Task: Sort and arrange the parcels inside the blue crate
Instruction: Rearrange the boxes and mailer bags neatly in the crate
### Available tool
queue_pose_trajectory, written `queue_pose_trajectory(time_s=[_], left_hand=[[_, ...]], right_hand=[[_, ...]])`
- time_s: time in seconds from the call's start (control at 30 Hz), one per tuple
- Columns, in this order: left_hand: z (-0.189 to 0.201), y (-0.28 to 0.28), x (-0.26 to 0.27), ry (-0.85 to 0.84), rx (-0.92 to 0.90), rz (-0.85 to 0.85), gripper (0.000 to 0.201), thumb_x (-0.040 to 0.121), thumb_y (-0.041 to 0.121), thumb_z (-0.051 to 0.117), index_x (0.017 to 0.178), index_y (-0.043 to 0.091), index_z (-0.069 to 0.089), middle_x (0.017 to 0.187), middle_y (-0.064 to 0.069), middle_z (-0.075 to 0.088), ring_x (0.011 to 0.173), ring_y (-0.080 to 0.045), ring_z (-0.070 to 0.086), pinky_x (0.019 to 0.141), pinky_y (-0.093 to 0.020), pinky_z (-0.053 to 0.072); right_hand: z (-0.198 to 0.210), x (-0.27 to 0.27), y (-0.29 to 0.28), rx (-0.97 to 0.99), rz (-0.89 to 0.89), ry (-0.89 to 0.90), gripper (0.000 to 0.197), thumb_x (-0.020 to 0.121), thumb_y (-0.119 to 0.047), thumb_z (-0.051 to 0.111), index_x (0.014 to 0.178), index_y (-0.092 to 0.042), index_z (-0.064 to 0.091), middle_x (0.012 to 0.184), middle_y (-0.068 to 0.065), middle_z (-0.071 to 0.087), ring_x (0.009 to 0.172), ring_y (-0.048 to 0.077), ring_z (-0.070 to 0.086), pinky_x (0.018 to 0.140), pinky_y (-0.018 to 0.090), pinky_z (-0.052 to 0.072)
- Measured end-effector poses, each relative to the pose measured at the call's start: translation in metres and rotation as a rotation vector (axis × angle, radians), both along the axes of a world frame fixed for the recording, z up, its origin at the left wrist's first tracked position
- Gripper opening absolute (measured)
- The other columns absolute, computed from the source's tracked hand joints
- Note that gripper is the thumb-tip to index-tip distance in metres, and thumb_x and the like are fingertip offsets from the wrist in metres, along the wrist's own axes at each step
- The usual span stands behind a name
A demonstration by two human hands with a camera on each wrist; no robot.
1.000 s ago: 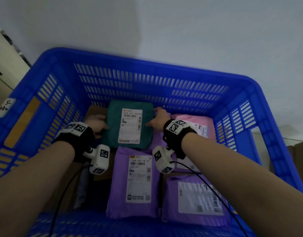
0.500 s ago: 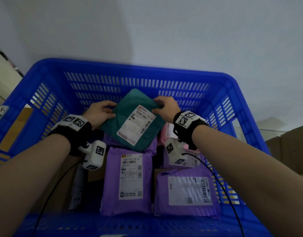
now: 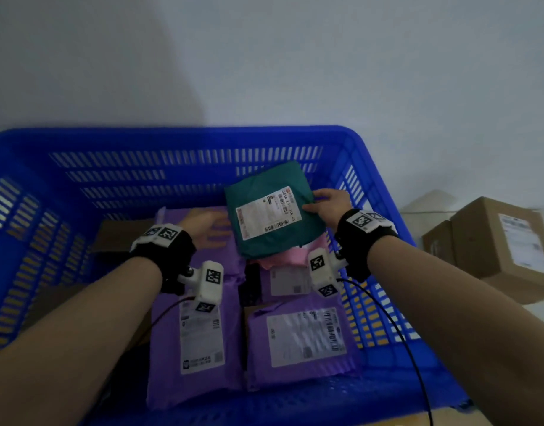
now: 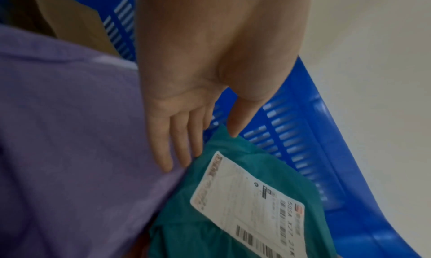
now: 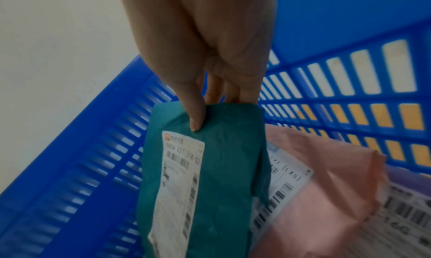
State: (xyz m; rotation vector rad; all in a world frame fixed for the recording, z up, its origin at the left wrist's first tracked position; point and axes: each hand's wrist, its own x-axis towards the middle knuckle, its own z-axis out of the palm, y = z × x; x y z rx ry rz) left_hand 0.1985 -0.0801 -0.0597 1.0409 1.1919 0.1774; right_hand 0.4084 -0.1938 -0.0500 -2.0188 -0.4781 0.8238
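The blue crate [image 3: 184, 139] holds several soft parcels. My right hand [image 3: 327, 204] pinches the edge of a green parcel [image 3: 270, 210] with a white label, thumb on top, and holds it lifted and tilted above a pink parcel [image 3: 287, 256] at the crate's right rear. In the right wrist view the green parcel [image 5: 219, 170] hangs from my right hand [image 5: 210, 99] over the pink parcel [image 5: 326, 188]. My left hand [image 3: 206, 229] lies flat with straight fingers on a purple parcel [image 3: 178, 216]. In the left wrist view the left fingertips [image 4: 175, 151] touch the green parcel [image 4: 245, 197].
Two more purple parcels [image 3: 197, 342] [image 3: 301, 339] lie label-up at the crate's near side. A brown cardboard piece [image 3: 117, 238] shows at the crate's left. Cardboard boxes [image 3: 495, 241] stand outside, right of the crate. A pale wall rises behind.
The green parcel has been lifted, turned and carried to the right over the pink parcel. My left hand let go of it and now lies flat on the purple parcel.
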Motion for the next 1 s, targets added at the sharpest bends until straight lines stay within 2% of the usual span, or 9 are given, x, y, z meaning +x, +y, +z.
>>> queue_pose_trajectory(time_s=[0.07, 0.13, 0.27, 0.4, 0.5, 0.6, 0.7, 0.83, 1.0], left_hand=[[-0.009, -0.007, 0.015, 0.049, -0.018, -0.030, 0.007, 0.097, 0.015, 0.047, 0.100, 0.011, 0.053, 0.097, -0.008, 0.058, 0.090, -0.024, 0.054, 0.090, -0.041, 0.042], [-0.017, -0.012, 0.025, 0.083, -0.019, -0.051, 0.010, 0.097, 0.013, 0.047, 0.097, 0.009, 0.056, 0.102, -0.009, 0.056, 0.099, -0.024, 0.050, 0.091, -0.040, 0.041], [-0.026, -0.019, 0.038, 0.080, -0.032, -0.065, 0.035, 0.098, 0.012, 0.046, 0.131, 0.002, 0.048, 0.132, -0.014, 0.052, 0.116, -0.030, 0.051, 0.096, -0.041, 0.042], [-0.027, -0.025, 0.050, 0.052, -0.031, -0.085, 0.030, 0.097, 0.011, 0.047, 0.125, 0.003, 0.052, 0.131, -0.013, 0.054, 0.105, -0.025, 0.052, 0.087, -0.034, 0.044], [-0.025, -0.026, 0.054, 0.033, -0.021, -0.081, 0.033, 0.096, 0.008, 0.047, 0.128, 0.001, 0.052, 0.128, -0.015, 0.057, 0.101, -0.025, 0.054, 0.085, -0.034, 0.046], [-0.019, -0.025, 0.051, 0.009, -0.018, -0.084, 0.029, 0.097, 0.009, 0.047, 0.125, 0.002, 0.052, 0.111, -0.012, 0.059, 0.097, -0.023, 0.054, 0.090, -0.034, 0.044], [-0.006, -0.012, 0.037, -0.050, 0.015, -0.083, 0.025, 0.098, 0.010, 0.047, 0.122, 0.005, 0.052, 0.116, -0.012, 0.055, 0.105, -0.024, 0.053, 0.095, -0.035, 0.043], [0.009, 0.026, -0.003, -0.085, 0.156, 0.026, 0.030, 0.097, 0.004, 0.046, 0.126, 0.000, 0.053, 0.116, -0.016, 0.058, 0.102, -0.025, 0.059, 0.088, -0.030, 0.046], [-0.006, 0.070, -0.064, 0.121, 0.318, 0.158, 0.026, 0.089, -0.007, 0.052, 0.113, -0.005, 0.062, 0.095, -0.019, 0.064, 0.082, -0.030, 0.062, 0.070, -0.023, 0.057]], right_hand=[[-0.003, 0.005, -0.006, -0.050, -0.041, 0.007, 0.034, 0.075, -0.004, 0.076, 0.108, -0.005, 0.068, 0.106, 0.017, 0.068, 0.097, 0.031, 0.065, 0.094, 0.044, 0.052], [-0.005, 0.009, -0.011, -0.105, -0.037, 0.000, 0.033, 0.078, -0.004, 0.073, 0.110, -0.003, 0.067, 0.106, 0.013, 0.067, 0.098, 0.029, 0.065, 0.092, 0.037, 0.052], [-0.009, 0.007, -0.013, -0.300, 0.011, -0.149, 0.026, 0.084, -0.005, 0.063, 0.109, 0.004, 0.063, 0.101, 0.017, 0.065, 0.090, 0.026, 0.062, 0.073, 0.029, 0.049], [-0.018, -0.006, -0.006, -0.450, 0.078, -0.253, 0.073, 0.084, -0.011, 0.065, 0.142, -0.001, 0.023, 0.139, 0.021, 0.042, 0.129, 0.036, 0.043, 0.104, 0.043, 0.042], [-0.022, -0.013, -0.004, -0.504, 0.104, -0.339, 0.100, 0.082, -0.011, 0.068, 0.149, -0.006, -0.005, 0.149, 0.023, 0.021, 0.138, 0.038, 0.026, 0.111, 0.050, 0.032], [-0.025, -0.021, -0.004, -0.526, 0.157, -0.550, 0.098, 0.079, -0.011, 0.069, 0.150, -0.005, 0.000, 0.153, 0.021, 0.010, 0.142, 0.036, 0.018, 0.112, 0.046, 0.027], [-0.019, -0.027, 0.004, -0.486, 0.233, -0.695, 0.088, 0.080, -0.011, 0.067, 0.148, -0.007, 0.011, 0.153, 0.018, 0.009, 0.142, 0.036, 0.017, 0.112, 0.045, 0.025], [-0.011, -0.036, 0.029, -0.247, 0.305, -0.468, 0.073, 0.081, -0.008, 0.067, 0.142, -0.010, 0.028, 0.143, 0.017, 0.031, 0.126, 0.037, 0.042, 0.101, 0.041, 0.041], [-0.012, -0.068, 0.051, -0.122, 0.353, -0.082, 0.073, 0.081, -0.007, 0.071, 0.141, -0.006, 0.031, 0.129, 0.017, 0.053, 0.111, 0.027, 0.056, 0.082, 0.030, 0.046]])
